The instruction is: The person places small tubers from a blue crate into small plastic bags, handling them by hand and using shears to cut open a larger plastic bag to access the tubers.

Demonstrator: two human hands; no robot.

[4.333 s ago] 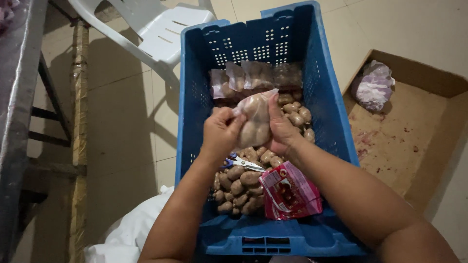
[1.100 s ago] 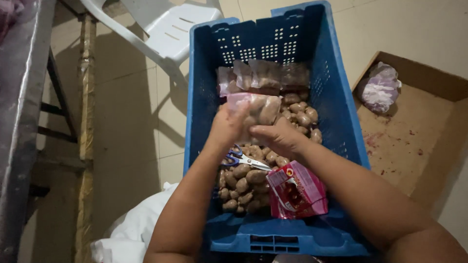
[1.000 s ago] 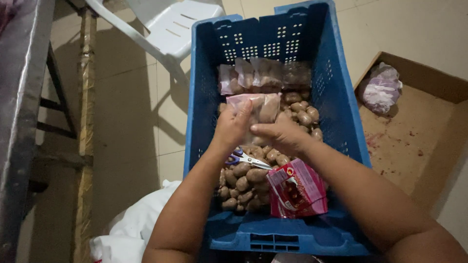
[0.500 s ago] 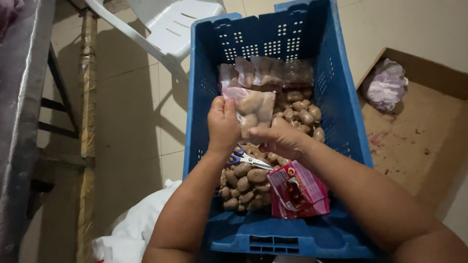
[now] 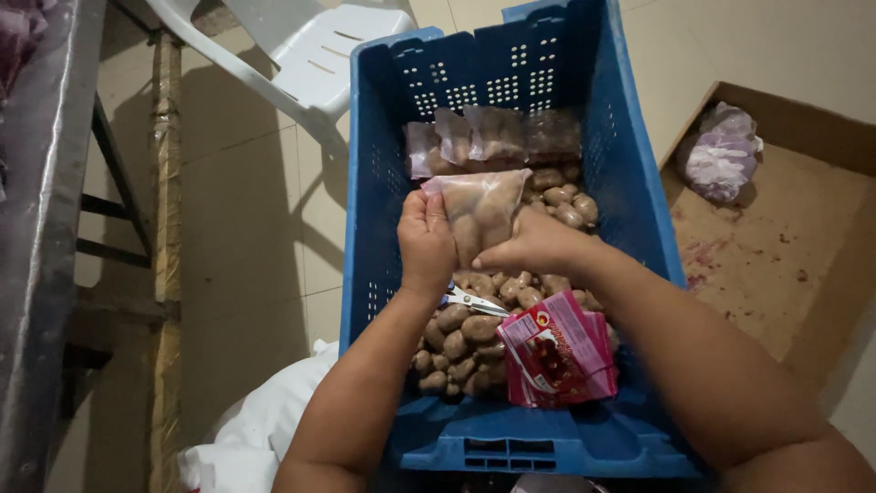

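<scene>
Clear bag [image 5: 482, 212] of brown tubers held above crate [image 5: 630, 183] middle. Left hand [image 5: 426, 242] and right hand [image 5: 537, 245] clamped on bag sides, likely steadying it. Scissors [image 5: 473, 301], red packets [image 5: 558, 351] on loose tubers [image 5: 465, 338] nearer crate's front.

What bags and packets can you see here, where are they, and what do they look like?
Clear bag: between left hand and right hand above the blue crate; see-through, filled with brown lumps.
Filled clear bags: row at the crate's far end; same look.
Pink-red packets: near end, on loose brown pieces; flat, printed.
Crumpled plastic bag: in the cardboard tray, right; pale purple.
</scene>
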